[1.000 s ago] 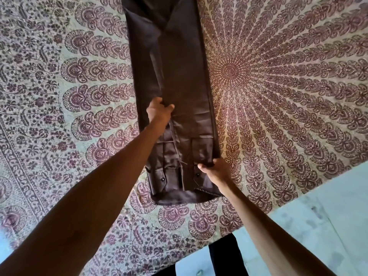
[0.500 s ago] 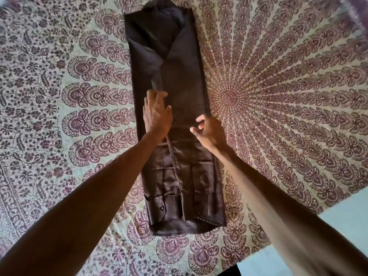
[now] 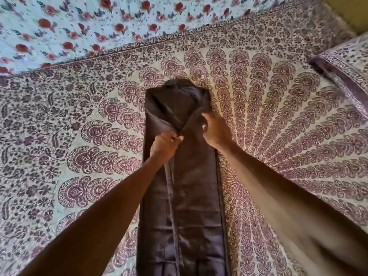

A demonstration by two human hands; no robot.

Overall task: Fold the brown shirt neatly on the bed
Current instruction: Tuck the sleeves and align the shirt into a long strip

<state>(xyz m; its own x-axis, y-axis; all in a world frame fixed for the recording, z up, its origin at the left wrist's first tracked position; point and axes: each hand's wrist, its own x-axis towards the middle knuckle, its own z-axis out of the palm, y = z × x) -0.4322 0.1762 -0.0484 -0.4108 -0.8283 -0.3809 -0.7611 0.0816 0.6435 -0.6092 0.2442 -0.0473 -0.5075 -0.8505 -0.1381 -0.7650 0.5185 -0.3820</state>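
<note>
The brown shirt (image 3: 191, 188) lies on the bed (image 3: 278, 136) as a long narrow strip, sides folded inward, collar end far from me. My left hand (image 3: 164, 145) pinches the edge of a folded-in flap near the middle of the upper part. My right hand (image 3: 214, 130) rests on the right flap near the shoulder, thumb and fingers closing on the fabric edge. The shirt's near end runs out of the bottom of the view.
The bed wears a cream and purple mandala-patterned sheet. A pale sheet with red flowers (image 3: 79, 26) lies along the far side. A matching patterned pillow (image 3: 342, 76) sits at the right. A yellow wall corner (image 3: 356, 10) shows at top right.
Both hands moved up the shirt from the lower half to the collar end. The view tilted upward, so the shirt's bottom hem and the floor left the frame.
</note>
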